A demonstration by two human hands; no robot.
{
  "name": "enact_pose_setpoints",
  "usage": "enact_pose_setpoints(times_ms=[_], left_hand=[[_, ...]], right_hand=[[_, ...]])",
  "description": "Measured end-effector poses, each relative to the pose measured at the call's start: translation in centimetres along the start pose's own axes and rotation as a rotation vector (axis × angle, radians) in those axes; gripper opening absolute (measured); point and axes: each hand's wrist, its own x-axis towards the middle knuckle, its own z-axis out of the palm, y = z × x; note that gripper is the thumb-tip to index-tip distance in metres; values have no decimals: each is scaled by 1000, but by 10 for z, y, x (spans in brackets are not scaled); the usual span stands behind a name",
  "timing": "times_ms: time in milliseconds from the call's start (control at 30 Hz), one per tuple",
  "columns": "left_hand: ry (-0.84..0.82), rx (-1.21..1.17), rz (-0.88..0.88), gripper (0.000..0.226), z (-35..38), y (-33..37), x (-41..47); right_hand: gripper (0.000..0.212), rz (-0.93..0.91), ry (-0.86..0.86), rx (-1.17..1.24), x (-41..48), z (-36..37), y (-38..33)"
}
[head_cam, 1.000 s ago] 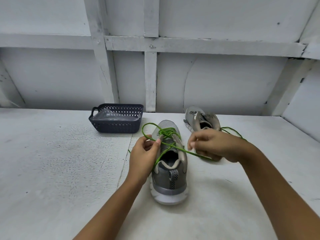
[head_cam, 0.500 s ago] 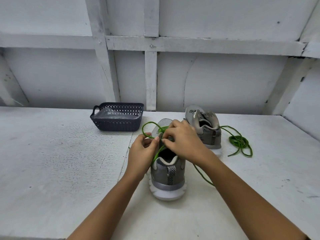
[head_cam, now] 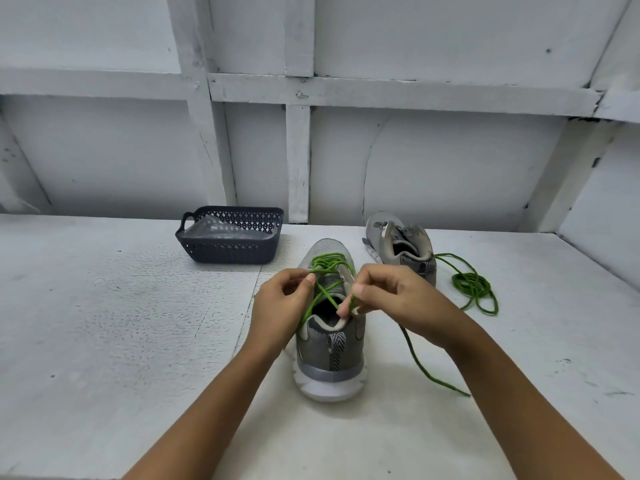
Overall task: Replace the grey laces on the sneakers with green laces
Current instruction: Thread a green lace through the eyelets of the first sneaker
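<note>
A grey sneaker (head_cam: 330,355) stands heel toward me at the middle of the white table, a green lace (head_cam: 327,268) crossed through its upper eyelets. My left hand (head_cam: 280,306) pinches the lace at the shoe's left side. My right hand (head_cam: 391,299) pinches the lace at the right eyelets, and its loose end (head_cam: 426,368) trails over the table to the right. A second grey sneaker (head_cam: 401,247) without laces stands behind, to the right. Beside it lies a bundled green lace (head_cam: 472,285).
A dark plastic basket (head_cam: 230,252) holding clear plastic stands at the back left of the table (head_cam: 104,323). A white panelled wall (head_cam: 415,161) rises right behind the table.
My right hand came from the right side to the shoe's tongue, then shifted to the right eyelets. The loop that stood out to the left of the shoe has been drawn in.
</note>
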Motion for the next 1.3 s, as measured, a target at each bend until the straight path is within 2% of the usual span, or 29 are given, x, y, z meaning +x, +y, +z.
enact_pose_setpoints(times_ms=[100,167,233,367,467,633,800,967,1067,1200,1300], left_hand=[[-31,37,39,13,-4,2,0],[-67,32,29,15,-9,3,5],[-124,22,7,16,-14,4,11],[-250,16,6,13,-20,9,20],[-293,146,55,10,-20,8,25],[-255,200,86,17,-15,8,26],[-240,189,83,19,-11,8,35],[-325,53,-38,20,-17,5,47],[-401,49,-57,13,-18,7,50],[-399,59,-44,8,-17,12,55],[-386,145,-30,11,-14,10,59]], right_hand=[[32,5,125,-106,4,-6,-1],[29,11,255,-191,12,-12,5],[20,58,315,-263,23,-17,13],[12,147,241,-322,37,-16,25],[9,145,230,-254,43,-13,27],[16,117,300,-255,53,-9,32],[14,129,317,-245,61,-10,36],[25,269,236,101,67,-19,38],[16,265,124,61,67,-22,38],[7,237,74,-13,73,-25,34],[15,211,98,-199,79,-21,38]])
